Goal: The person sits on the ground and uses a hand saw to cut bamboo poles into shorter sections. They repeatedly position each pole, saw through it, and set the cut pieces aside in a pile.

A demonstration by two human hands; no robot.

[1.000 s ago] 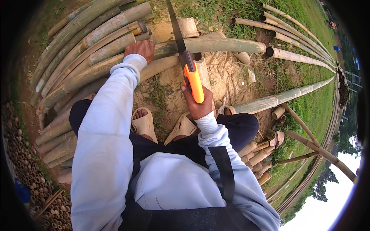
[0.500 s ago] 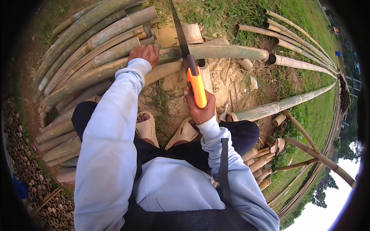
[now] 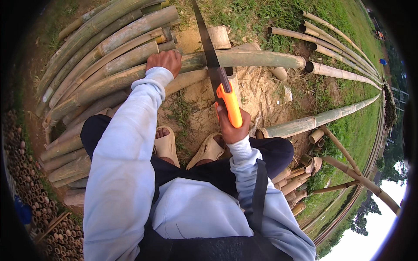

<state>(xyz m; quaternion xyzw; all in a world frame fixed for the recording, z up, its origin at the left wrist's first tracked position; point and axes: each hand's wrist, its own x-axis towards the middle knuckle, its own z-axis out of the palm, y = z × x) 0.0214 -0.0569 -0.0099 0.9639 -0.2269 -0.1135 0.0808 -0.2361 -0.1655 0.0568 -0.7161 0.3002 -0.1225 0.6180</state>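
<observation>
My right hand (image 3: 233, 123) is closed round the orange handle of a hand saw (image 3: 210, 54). Its long dark blade lies across a thick green bamboo pole (image 3: 257, 59) and points away from me. On the same pole, left of the blade, my left hand (image 3: 166, 62) is closed over the top and grips it. The pole runs from the stack on the left to an open cut end on the right. Beneath it shows a second bamboo piece (image 3: 188, 81), and a short upright bamboo stub (image 3: 219, 37) stands just beyond. Whether the teeth are sunk into the pole is hidden.
Long bamboo poles (image 3: 130, 32) are stacked at the left. More poles (image 3: 339, 73) lie on grass at the right, one pole (image 3: 296, 126) ending near my knee. Short offcuts (image 3: 296, 185) pile up at lower right. Sawdust (image 3: 196, 102) covers the ground before my sandals (image 3: 165, 143).
The saw has been drawn back toward me and slightly right, its handle now lower, with my right hand moving along. My left hand stays on the bamboo pole.
</observation>
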